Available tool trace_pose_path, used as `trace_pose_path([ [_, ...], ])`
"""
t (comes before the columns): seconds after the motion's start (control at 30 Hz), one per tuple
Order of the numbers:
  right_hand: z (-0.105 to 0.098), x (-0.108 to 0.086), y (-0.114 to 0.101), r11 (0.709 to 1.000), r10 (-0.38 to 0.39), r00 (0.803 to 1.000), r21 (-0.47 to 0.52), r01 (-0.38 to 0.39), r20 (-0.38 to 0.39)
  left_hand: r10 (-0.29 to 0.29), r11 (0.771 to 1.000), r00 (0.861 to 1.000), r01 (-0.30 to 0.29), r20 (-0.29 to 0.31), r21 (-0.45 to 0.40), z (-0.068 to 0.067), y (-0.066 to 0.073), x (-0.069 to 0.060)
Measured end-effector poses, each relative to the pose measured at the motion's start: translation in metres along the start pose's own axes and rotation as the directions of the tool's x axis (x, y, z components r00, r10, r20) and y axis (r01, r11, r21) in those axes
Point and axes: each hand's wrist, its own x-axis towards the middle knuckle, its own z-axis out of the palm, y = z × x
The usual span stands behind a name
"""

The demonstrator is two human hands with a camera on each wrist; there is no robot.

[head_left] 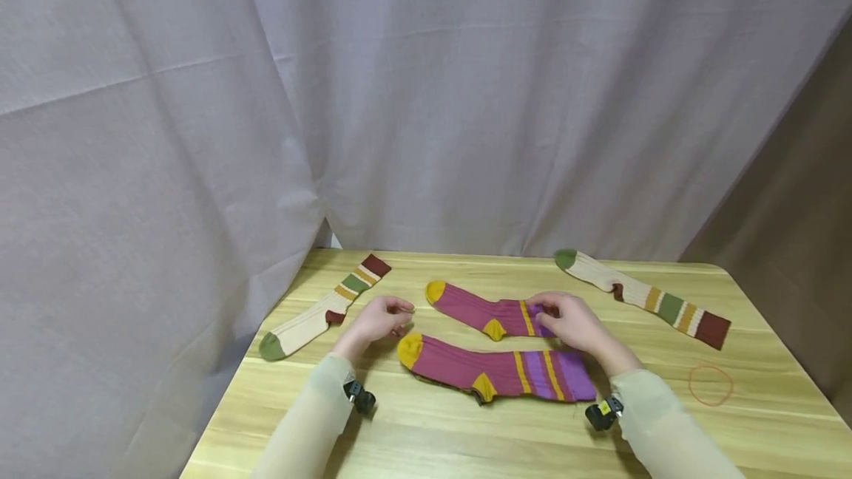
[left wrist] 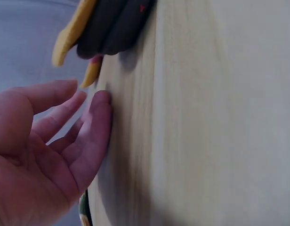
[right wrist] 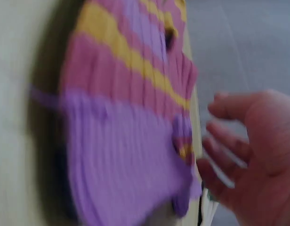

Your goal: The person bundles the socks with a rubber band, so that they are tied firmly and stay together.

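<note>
Two magenta socks with yellow toes and heels and purple cuffs lie flat on the table, toes to the left. Over the cuff of the far magenta sock (head_left: 475,309) is my right hand (head_left: 569,318), its fingers bent and spread; the right wrist view shows nothing pinched between thumb and fingers. The near magenta sock (head_left: 452,368) lies in front, and a dark layer (left wrist: 112,28) shows beneath its toe in the left wrist view. Beside the toes of both, my left hand (head_left: 378,320) has loosely bent fingers and holds nothing, its fingertips close to the tabletop.
A cream sock (head_left: 306,324) with green toe and striped cuff lies at the left. Its look-alike, another cream sock (head_left: 632,290), lies at the back right. A red circle (head_left: 711,385) marks the wooden table (head_left: 466,442). Grey curtain (head_left: 426,131) hangs behind.
</note>
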Motion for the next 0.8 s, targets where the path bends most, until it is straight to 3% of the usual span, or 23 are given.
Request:
trace_pose_path([
  [0.13,-0.013,-0.007,0.012,0.994,0.102,0.992,-0.024,-0.104,-0.073,0.005,0.999,1.000,-0.004,-0.025,0.038,0.005,0.007,0.016],
  [0.27,-0.017,-0.012,0.021,0.991,0.121,0.992,-0.053,-0.123,-0.030,-0.031,0.999,0.998,0.032,-0.047,0.025,0.007,0.013,0.031],
  [0.43,-0.016,-0.013,0.026,0.983,0.167,0.986,-0.072,-0.167,0.000,-0.026,0.997,0.999,0.029,-0.042,0.071,0.010,0.019,0.044],
  [0.6,-0.017,-0.014,0.030,0.966,0.256,0.967,-0.029,-0.256,-0.012,-0.016,0.992,1.000,0.017,-0.009,0.124,0.017,0.023,0.052],
  [0.8,-0.018,-0.013,0.030,0.938,0.347,0.938,-0.018,-0.347,0.007,-0.063,0.986,0.996,0.072,-0.068,0.149,0.024,0.024,0.060],
])
